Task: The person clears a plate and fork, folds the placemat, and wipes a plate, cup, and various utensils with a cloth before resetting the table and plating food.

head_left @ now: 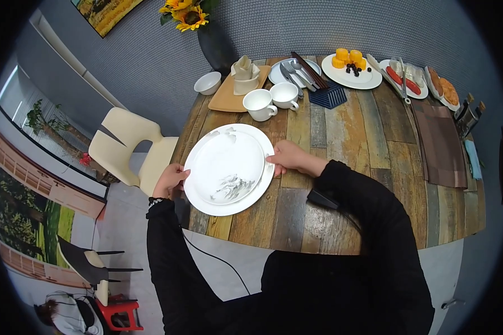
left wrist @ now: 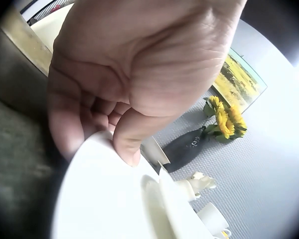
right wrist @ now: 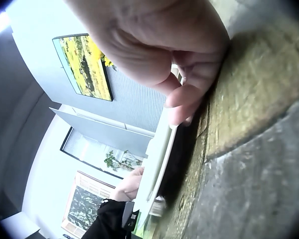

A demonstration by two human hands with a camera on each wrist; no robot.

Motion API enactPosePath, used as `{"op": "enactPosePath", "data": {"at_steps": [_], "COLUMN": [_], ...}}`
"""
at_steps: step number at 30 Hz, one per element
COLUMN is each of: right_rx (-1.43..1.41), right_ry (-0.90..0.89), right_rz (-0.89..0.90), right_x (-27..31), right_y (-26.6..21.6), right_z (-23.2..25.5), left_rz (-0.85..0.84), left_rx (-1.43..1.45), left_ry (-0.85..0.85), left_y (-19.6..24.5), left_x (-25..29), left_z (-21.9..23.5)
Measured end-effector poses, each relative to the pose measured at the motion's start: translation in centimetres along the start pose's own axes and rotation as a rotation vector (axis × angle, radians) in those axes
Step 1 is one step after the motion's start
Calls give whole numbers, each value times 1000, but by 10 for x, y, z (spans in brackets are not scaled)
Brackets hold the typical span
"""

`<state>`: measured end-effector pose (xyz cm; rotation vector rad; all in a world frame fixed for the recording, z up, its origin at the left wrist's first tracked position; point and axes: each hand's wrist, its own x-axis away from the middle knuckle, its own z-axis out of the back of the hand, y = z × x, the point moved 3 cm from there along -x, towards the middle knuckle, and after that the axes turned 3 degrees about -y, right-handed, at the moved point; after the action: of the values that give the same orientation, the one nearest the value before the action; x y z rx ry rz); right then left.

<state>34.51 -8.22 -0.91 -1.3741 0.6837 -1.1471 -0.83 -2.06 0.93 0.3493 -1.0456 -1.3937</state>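
Two stacked plates stand at the table's front left in the head view. On top is a smaller white plate (head_left: 229,159) with a grey ink-style landscape; beneath it a wider white plate (head_left: 222,210) shows its rim all round. My left hand (head_left: 172,177) pinches the wider plate's left rim, thumb on top (left wrist: 128,149) and fingers underneath. Opposite, my right hand (head_left: 289,157) grips the right rim between thumb and fingers. The right wrist view shows the wider plate's edge (right wrist: 162,157) close over the wood, with a dark gap beneath it.
Behind the plates are two white cups (head_left: 258,105), a wooden tray (head_left: 221,100) with a folded napkin, and a small bowl (head_left: 208,83). Cutlery, a dark blue trivet (head_left: 328,96) and food plates line the back. A black device (head_left: 322,199) lies near my right forearm.
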Motion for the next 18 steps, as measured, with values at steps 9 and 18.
{"op": "enactPosePath", "data": {"at_steps": [9,18], "right_rx": [17,-11], "right_ry": [48,187], "right_rz": [-80,-49], "right_x": [89,177], "right_y": [5,34], "right_z": [40,107], "left_rz": [-98,-200], "left_rx": [38,-6], "left_ry": [-165,-336], "left_y": [45,115], "left_x": [30,28], "left_z": [-63,-152]}}
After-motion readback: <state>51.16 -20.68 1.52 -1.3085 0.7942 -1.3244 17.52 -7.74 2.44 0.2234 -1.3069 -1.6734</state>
